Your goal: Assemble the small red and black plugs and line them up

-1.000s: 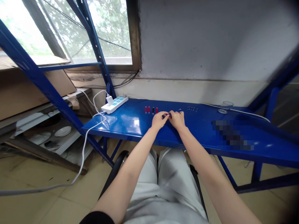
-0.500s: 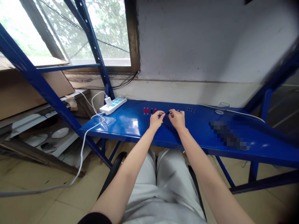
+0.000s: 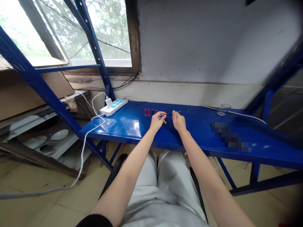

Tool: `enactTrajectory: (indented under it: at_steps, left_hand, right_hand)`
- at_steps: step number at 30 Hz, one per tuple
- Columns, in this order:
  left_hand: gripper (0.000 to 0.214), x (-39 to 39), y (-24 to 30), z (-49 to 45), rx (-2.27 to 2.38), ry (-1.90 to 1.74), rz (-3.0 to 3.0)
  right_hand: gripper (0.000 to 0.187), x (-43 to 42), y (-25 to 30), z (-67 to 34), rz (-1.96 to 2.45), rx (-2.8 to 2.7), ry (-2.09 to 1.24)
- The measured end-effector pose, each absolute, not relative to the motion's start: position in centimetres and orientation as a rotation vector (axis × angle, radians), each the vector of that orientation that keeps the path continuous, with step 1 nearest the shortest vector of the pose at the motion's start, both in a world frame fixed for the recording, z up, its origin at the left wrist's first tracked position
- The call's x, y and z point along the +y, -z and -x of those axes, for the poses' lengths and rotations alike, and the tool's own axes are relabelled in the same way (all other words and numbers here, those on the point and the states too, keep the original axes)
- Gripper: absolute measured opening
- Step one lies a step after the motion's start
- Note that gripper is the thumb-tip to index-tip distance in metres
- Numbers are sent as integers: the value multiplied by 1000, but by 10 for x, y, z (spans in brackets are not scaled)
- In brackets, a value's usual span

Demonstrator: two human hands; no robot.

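Note:
Over the blue table my left hand pinches one end of a slim, black, pen-like stick. My right hand is closed on the other end, its thumb and index finger toward the stick. A small pale tip shows just past the right fingers; I cannot tell whether it belongs to the stick. Beyond my left hand stand short red cylinders and a black cylinder in a row, the nearest partly behind my fingers. Several tiny metallic pieces lie to the right of my right hand.
A white power strip with a plugged-in cable lies at the left end of the blue table. A clear glass stands at the back right, near a white cable. A pixelated dark object lies at right. Blue frame posts flank the table.
The fingers of my right hand have shifted, and more of the black stick shows between my hands. My left hand keeps its pinch. The view has shifted slightly.

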State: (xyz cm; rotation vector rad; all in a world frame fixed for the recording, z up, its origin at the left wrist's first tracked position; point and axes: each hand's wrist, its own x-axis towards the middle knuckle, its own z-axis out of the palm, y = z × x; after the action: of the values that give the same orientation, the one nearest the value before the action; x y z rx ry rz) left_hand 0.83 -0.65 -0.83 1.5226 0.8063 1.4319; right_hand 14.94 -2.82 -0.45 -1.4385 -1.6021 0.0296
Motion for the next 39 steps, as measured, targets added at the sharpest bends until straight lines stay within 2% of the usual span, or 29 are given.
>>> enactTrajectory:
  at_steps: [7,19,28,39]
  left_hand:
    - [27,-8,9,-9,803,-1366,-1537]
    - [11,-5,15,-12,908,-1253,-1671]
    - [29,-8,17,-11,1211,-1248,-1875]
    - [34,-13,10,-15,1378,-1349,-1883]
  right_hand:
    - [50,-23,9,-149,1347,-1599,-58]
    - [53,-23,8,-142,1329,-1612,-119]
    - [53,-24,7,-137,1328,-1641,-155]
    - [56,-24,8,-134,1274,-1592,-261]
